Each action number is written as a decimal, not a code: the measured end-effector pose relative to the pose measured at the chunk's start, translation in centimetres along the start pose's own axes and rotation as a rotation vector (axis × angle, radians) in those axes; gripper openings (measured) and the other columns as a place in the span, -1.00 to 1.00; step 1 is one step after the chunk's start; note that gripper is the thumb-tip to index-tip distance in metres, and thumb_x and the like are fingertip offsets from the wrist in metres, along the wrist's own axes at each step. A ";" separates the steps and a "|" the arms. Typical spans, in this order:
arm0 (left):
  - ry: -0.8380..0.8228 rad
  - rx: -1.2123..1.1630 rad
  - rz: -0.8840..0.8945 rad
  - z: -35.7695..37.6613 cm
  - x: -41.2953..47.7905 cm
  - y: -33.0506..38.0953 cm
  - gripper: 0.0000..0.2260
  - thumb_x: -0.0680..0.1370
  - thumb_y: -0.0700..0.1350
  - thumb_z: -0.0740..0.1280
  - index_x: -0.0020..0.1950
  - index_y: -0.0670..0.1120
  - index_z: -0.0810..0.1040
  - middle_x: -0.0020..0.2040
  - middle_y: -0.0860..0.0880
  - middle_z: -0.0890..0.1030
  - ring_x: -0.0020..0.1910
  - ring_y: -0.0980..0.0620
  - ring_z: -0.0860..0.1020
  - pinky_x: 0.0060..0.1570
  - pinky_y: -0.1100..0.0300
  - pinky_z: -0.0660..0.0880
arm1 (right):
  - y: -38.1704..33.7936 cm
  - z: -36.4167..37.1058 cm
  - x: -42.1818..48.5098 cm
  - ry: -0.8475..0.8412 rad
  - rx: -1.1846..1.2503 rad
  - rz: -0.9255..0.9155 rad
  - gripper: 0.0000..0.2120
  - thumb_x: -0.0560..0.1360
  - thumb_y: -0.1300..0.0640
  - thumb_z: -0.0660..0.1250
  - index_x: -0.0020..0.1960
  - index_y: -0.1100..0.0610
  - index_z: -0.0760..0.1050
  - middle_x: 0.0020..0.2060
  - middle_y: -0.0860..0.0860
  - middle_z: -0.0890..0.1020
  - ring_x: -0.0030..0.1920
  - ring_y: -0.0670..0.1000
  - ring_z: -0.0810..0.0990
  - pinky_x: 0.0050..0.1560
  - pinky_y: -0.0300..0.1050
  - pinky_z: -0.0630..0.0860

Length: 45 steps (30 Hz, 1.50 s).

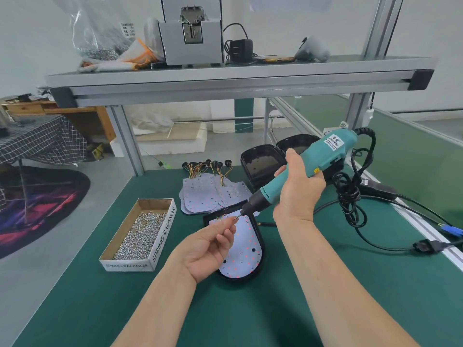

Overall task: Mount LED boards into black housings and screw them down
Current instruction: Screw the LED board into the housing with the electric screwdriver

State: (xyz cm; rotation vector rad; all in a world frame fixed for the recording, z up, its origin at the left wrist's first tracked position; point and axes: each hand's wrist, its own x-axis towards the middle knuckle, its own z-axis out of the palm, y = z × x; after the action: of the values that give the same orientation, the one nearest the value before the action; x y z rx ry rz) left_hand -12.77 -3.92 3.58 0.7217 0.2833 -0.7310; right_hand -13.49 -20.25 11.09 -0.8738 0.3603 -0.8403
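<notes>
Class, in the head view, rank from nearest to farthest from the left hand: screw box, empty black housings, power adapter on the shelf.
1. screw box, just left of the left hand.
2. empty black housings, back right on the table.
3. power adapter, up on the shelf.

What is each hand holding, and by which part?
Right hand grips the electric screwdriver mid-body; left hand pinches what looks like a screw at the bit.

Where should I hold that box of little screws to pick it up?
Probably by its two long side walls, from above: the box is open-topped, long and narrow, and the screws lie loose inside, so keep it level.
</notes>
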 end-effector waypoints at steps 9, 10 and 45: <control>-0.010 -0.021 -0.009 0.4 -0.1 -0.2 -0.81 0.29 -0.32 0.51 -0.12 -0.32 0.70 -0.24 -0.14 0.56 -0.43 0.10 0.52 -0.56 0.40 0.43 | 0.1 -0.1 -0.2 -0.018 -0.011 -0.006 -0.81 0.48 0.14 0.46 -0.16 0.09 0.44 -0.48 -0.01 0.51 -0.46 -0.05 0.50 -0.32 -0.13 0.50; -0.010 -0.019 -0.011 0.3 -0.1 -0.2 -0.83 0.30 -0.32 0.50 -0.12 -0.32 0.70 -0.24 -0.14 0.56 -0.43 0.10 0.52 -0.56 0.40 0.43 | 0.1 -0.1 -0.1 -0.020 -0.010 -0.005 -0.81 0.48 0.15 0.46 -0.15 0.09 0.44 -0.47 0.00 0.51 -0.46 -0.05 0.50 -0.34 -0.14 0.50; 0.404 1.065 0.120 -1.0 3.4 -0.2 -0.75 0.41 -0.11 0.55 0.00 -0.16 0.62 -0.12 -0.06 0.70 -0.31 0.01 0.51 -0.34 0.26 0.33 | 1.1 0.4 1.3 -0.065 -0.125 -0.168 -0.78 0.39 0.11 0.46 -0.25 0.08 0.41 -0.41 0.07 0.49 -0.42 0.01 0.48 -0.37 -0.16 0.48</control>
State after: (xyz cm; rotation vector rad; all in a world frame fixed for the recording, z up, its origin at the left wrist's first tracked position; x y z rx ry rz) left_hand -10.43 -5.05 1.16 1.8917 0.1969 -0.5848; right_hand -11.90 -20.70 10.54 -1.0564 0.2872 -0.9496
